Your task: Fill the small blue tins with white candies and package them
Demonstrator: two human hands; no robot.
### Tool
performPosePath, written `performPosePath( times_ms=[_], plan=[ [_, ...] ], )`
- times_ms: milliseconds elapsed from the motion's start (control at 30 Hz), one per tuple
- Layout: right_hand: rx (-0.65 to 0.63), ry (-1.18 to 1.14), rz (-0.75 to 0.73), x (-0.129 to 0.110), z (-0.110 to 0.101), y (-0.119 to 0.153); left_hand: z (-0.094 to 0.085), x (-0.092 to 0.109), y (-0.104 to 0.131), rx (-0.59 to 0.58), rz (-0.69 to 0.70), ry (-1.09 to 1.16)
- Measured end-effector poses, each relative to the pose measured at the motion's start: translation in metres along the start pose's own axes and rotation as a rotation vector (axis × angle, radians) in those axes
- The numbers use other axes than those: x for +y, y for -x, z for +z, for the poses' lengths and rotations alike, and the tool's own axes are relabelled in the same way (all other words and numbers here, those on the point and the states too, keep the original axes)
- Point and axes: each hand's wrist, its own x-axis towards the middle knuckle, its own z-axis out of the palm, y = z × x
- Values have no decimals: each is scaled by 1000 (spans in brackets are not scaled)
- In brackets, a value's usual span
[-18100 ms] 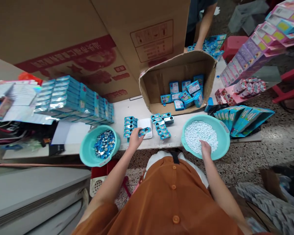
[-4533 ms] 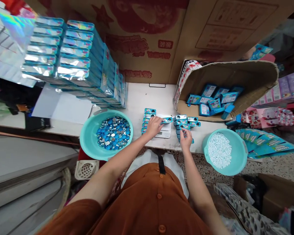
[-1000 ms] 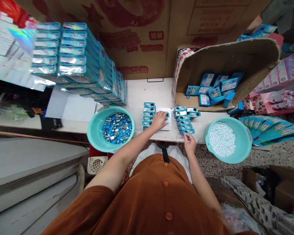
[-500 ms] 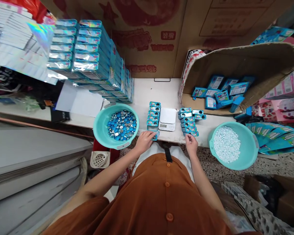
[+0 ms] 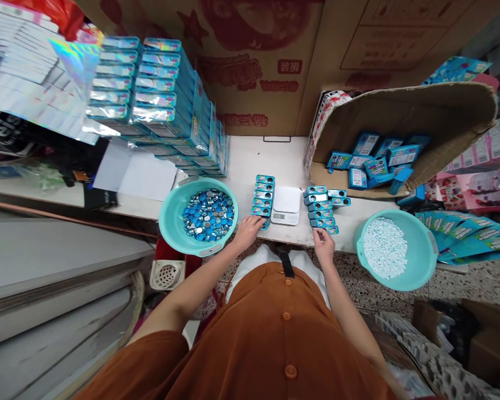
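Note:
My left hand (image 5: 248, 232) has its fingers closed over a small blue box at the near end of the left row of boxes (image 5: 263, 194); the hand mostly covers that box. Round dark holes show in the tops of the other boxes. My right hand (image 5: 325, 246) is closed in a pinch beside the near end of the right row of boxes (image 5: 320, 205). Whatever may be between its fingertips is too small to make out. A white digital scale (image 5: 286, 201) lies between the two rows, its pan bare.
A teal basin (image 5: 166, 228) of blue and silver caps stands left; another teal basin (image 5: 427, 261) holds small white pieces at right. Behind are stacked wrapped boxes (image 5: 162, 100) and an open carton (image 5: 437, 122) with loose blue boxes. Blue packets (image 5: 475, 230) lie far right.
My left hand has moved slightly up and right, bringing the near box in against the left row. My right hand has stayed nearly in place. The view has shifted slightly.

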Motion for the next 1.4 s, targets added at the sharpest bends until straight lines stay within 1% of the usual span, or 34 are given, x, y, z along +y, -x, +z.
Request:
performPosePath(
  times_ms=[100,200,367,467,600,700,867,967,1033,1100,1200,1300,1367,1400],
  plan=[
    [1,-3,28,1,-1,6,7,-2,-1,-33,42,-19],
    [-17,0,40,0,0,9,10,-2,-4,-63,60,-38],
    [-47,18,20,-1,6,7,9,-2,-23,-13,138,-67],
    [-57,24,-10,-5,8,3,9,-3,-33,-24,177,-63],
    [-59,7,-11,-10,6,1,10,-5,-31,-13,187,-62],
    [-61,11,-6,-8,5,2,10,-7,-26,-6,180,-39],
    [-71,13,-3,-1,6,5,7,-11,-31,-64,184,-37],
    [-115,15,-38,-7,13,5,2,-10,-36,-87,183,-22],
    [-200,39,-102,-18,23,4,-1,-6,-34,-65,166,-7],
    [-327,97,-198,-32,37,3,-1,2,-26,20,97,20],
    [-472,201,-382,-56,64,-1,8,20,0,234,-102,123],
    [-542,290,-544,-72,92,-5,28,35,28,418,-344,265],
    [-572,347,-600,-76,108,-8,43,39,38,488,-509,345],
    [-575,373,-610,-76,114,-10,51,39,40,501,-577,378]
  ],
)
